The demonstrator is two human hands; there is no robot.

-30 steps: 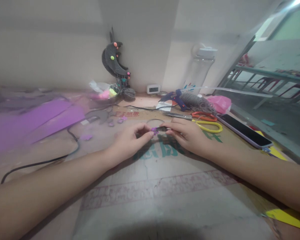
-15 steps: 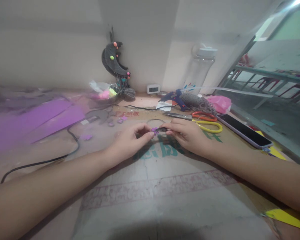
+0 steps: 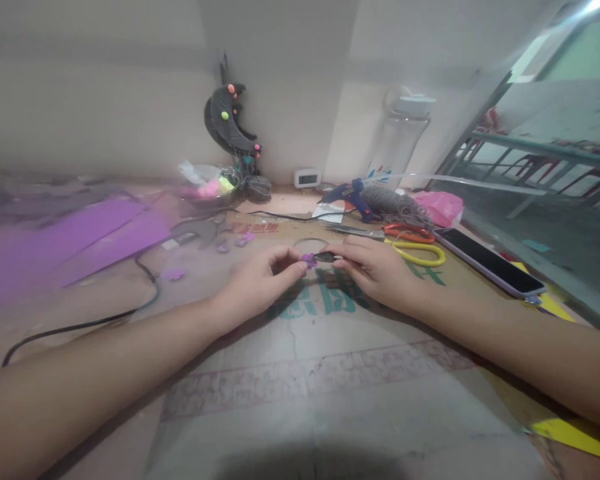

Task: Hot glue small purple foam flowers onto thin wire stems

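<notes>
Purple piece (image 3: 309,261) and dark object (image 3: 324,257) in hands (image 3: 261,280)

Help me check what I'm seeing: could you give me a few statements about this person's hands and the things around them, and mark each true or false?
1. The left hand holds a small purple piece. True.
2. The right hand grips the scissors. False: it holds a small dark object; the scissors lie just beyond it.
3. The blue glue gun lies beside the gray yarn. True.
4. The phone lies to the left of both hands. False: it lies to their right.
5. The dark crescent is plain, with no colored dots. False: it bears several bright ones.
</notes>
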